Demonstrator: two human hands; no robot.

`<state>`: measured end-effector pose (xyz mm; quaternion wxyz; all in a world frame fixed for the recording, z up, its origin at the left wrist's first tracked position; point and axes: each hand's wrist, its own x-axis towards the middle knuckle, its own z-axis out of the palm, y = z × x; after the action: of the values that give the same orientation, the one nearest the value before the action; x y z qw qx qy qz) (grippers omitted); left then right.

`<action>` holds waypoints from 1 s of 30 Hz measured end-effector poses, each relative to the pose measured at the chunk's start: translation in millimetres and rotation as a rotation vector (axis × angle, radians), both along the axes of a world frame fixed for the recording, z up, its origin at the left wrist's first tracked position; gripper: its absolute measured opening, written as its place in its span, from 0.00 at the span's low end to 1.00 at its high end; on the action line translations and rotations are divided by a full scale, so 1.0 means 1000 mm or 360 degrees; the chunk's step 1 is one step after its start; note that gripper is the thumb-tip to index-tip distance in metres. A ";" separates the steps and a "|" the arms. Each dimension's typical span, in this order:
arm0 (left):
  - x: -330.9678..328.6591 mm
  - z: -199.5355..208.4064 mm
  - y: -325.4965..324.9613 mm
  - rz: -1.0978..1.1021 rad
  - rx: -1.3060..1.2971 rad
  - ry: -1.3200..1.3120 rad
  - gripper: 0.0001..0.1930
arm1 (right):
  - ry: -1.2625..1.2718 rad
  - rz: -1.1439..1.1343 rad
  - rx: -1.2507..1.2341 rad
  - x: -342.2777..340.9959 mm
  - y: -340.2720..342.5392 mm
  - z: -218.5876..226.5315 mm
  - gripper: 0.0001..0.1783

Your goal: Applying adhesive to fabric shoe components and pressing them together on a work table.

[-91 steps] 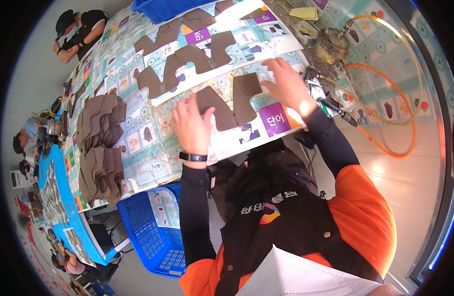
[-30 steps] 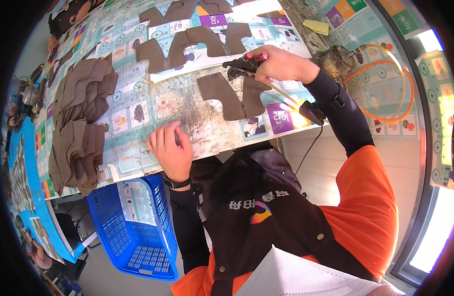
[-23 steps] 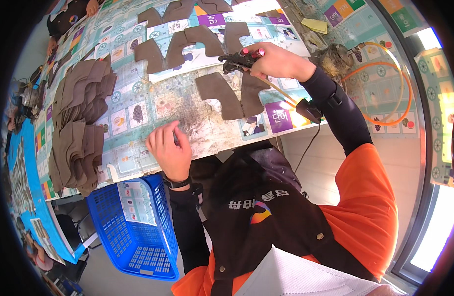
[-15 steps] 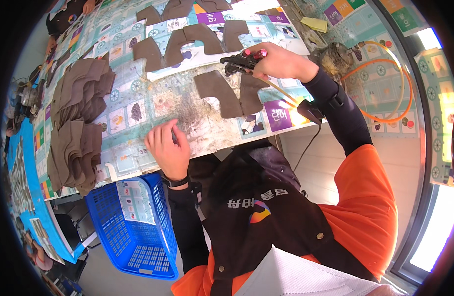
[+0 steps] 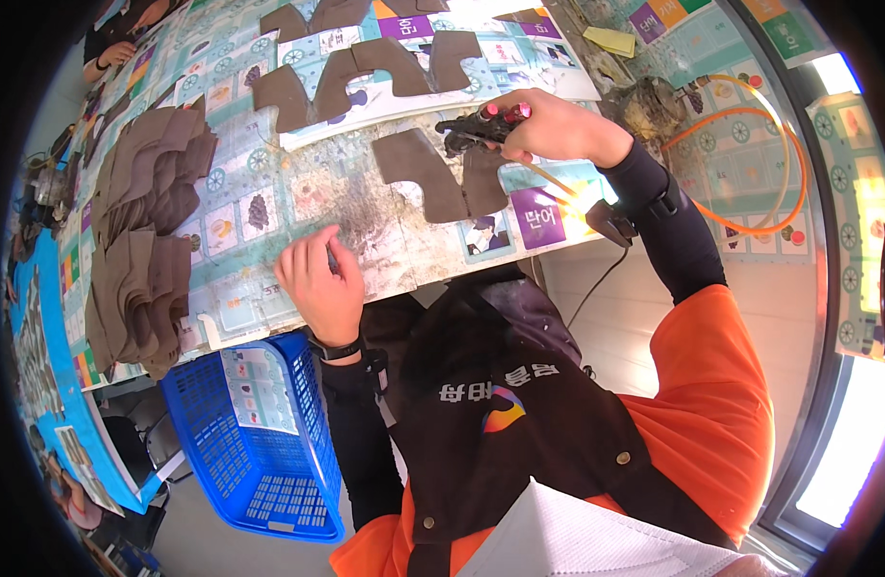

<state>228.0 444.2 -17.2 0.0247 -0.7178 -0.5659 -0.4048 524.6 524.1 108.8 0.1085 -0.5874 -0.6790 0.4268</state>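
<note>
The right hand (image 5: 565, 127) is clamped on a spray gun (image 5: 473, 127) above the brown piece (image 5: 423, 173), seemingly for aim; the left hand (image 5: 322, 290), loosely spread, is apart.

Worktop (image 5: 394, 252): printed cover (image 5: 238, 300), grimy mid-area. Left: two stacks of brown pieces (image 5: 144, 159), one near, one far. Near right: brown V-shaped piece (image 5: 433, 183). Beyond: rows of brown cutouts (image 5: 404, 69). Far right: yellow paper (image 5: 610, 41).

Workshop: black hand tool (image 5: 472, 128), stacked brown cut-outs (image 5: 146, 178), stained worktable (image 5: 375, 223).
</note>
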 end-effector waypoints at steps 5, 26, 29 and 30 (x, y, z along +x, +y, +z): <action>0.000 0.000 0.001 -0.0011 0.0008 -0.0004 0.07 | -0.0162 0.0081 -0.0086 0.000 -0.006 0.010 0.15; -0.001 -0.003 0.001 0.0005 0.0017 0.0037 0.07 | -0.0252 0.0145 0.0088 0.013 -0.045 -0.003 0.27; -0.001 -0.003 0.002 -0.0014 0.0035 0.0030 0.07 | -0.0272 0.0108 -0.0014 0.014 -0.051 -0.001 0.29; -0.001 -0.003 0.002 -0.0016 0.0035 0.0030 0.07 | -0.0272 0.0106 -0.0014 0.014 -0.055 -0.002 0.29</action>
<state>227.4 446.3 -20.0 0.0358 -0.7242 -0.5575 -0.4044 538.7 469.0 106.8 0.0333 -0.5993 -0.7030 0.3814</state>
